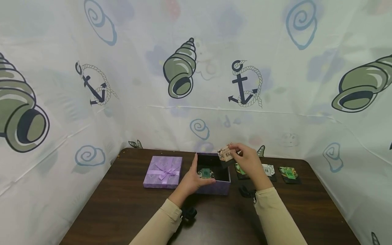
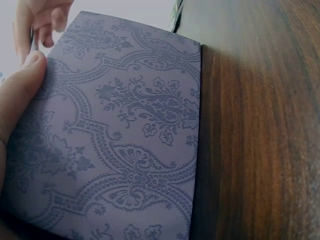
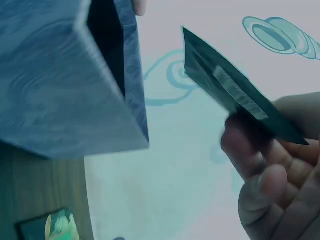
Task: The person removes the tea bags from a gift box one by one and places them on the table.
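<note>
Dark wooden table (image 1: 122, 211), purple box (image 1: 214, 187), lid (image 1: 163, 172), cards (image 1: 289, 174)

On the table (image 1: 122, 211) we see the lid (image 1: 163, 172) left of the open box (image 1: 214, 186), one card (image 1: 206, 173) inside it, three cards (image 1: 289, 174) right of it, another card (image 1: 226, 154) above its right edge.
</note>
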The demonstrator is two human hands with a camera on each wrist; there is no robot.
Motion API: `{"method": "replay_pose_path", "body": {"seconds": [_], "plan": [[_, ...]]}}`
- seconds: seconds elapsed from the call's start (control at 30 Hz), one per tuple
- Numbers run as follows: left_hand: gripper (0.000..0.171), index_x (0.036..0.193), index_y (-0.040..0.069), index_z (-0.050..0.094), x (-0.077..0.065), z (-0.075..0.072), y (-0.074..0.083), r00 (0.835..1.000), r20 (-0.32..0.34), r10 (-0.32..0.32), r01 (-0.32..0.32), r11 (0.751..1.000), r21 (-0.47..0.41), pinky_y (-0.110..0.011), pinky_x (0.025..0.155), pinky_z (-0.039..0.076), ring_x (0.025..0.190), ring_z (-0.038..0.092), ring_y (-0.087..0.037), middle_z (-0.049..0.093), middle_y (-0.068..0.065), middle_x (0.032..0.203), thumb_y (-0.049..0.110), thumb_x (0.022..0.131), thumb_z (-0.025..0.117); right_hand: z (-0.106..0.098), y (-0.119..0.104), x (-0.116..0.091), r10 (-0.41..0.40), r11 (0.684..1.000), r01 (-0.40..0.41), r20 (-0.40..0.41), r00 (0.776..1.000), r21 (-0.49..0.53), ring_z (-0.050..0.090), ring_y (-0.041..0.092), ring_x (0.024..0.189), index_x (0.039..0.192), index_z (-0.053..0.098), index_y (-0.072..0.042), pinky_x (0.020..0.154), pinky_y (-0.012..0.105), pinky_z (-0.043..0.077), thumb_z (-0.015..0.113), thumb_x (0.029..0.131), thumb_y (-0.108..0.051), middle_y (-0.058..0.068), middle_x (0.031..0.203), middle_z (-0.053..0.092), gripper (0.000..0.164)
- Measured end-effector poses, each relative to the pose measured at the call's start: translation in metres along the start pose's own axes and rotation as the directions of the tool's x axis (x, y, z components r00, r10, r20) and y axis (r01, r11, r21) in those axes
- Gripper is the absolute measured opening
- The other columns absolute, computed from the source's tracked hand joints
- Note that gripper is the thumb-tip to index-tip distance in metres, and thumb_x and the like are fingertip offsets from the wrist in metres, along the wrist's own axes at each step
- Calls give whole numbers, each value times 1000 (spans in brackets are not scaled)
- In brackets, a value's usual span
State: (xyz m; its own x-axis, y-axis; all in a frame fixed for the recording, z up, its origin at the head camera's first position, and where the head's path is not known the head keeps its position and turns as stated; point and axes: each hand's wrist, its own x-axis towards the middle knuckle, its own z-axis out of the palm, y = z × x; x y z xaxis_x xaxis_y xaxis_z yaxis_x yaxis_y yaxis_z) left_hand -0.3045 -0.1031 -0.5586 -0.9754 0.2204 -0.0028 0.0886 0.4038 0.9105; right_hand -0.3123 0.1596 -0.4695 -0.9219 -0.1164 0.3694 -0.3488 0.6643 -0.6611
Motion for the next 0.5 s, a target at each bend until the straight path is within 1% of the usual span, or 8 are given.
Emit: {"method": "replay_pose_path", "body": {"seconds": [0.1,0.2,0.3,0.37,0.43,0.5], "plan": [[147,178,31,-4,0,0,1,1000,-1,4,-4,1000,-3,-70,118,43,153,47,-51,23,-23,180,56,75,99,-4,12,-9,22,1000,-23,-45,999,-15,72,30,97,132,77,-13,76,45,57,72,107,-20,13,122,76,26],[148,177,31,-5,0,0,0,1000,-1,7,-7,1000,-5,-71,117,44,152,48,-52,24,-24,180,54,75,100,-7,24,-19,61,998,-62,-61,996,-28,74,34,109,132,77,-12,86,53,60,72,107,-19,16,130,74,26],[148,177,30,-5,0,0,-1,1000,-4,9,-9,1000,-2,-70,117,44,151,49,-52,26,-25,179,54,75,100,-9,34,-29,112,993,-114,-83,990,-20,74,36,116,132,77,-11,93,57,61,73,107,-20,17,134,74,27],[148,177,30,-5,0,0,-1,1000,-8,12,-12,1000,0,-70,117,44,149,51,-52,28,-26,178,54,75,100,-12,39,-36,139,990,-141,-108,984,-9,73,36,116,131,77,-11,93,55,60,74,106,-20,17,134,75,27],[149,177,31,-5,0,0,-2,1000,-8,10,-11,1000,-4,-70,117,45,147,53,-51,30,-26,177,54,75,100,-14,44,-42,167,986,-169,-129,977,-6,73,34,111,131,78,-11,86,49,60,74,106,-21,16,132,76,27],[149,177,32,-5,0,-1,-2,1000,-7,8,-9,1000,-9,-70,118,44,147,53,-51,30,-26,177,55,74,100,-16,49,-48,192,981,-195,-139,972,-13,71,32,105,129,79,-11,78,41,58,75,106,-22,16,129,77,26]]}}
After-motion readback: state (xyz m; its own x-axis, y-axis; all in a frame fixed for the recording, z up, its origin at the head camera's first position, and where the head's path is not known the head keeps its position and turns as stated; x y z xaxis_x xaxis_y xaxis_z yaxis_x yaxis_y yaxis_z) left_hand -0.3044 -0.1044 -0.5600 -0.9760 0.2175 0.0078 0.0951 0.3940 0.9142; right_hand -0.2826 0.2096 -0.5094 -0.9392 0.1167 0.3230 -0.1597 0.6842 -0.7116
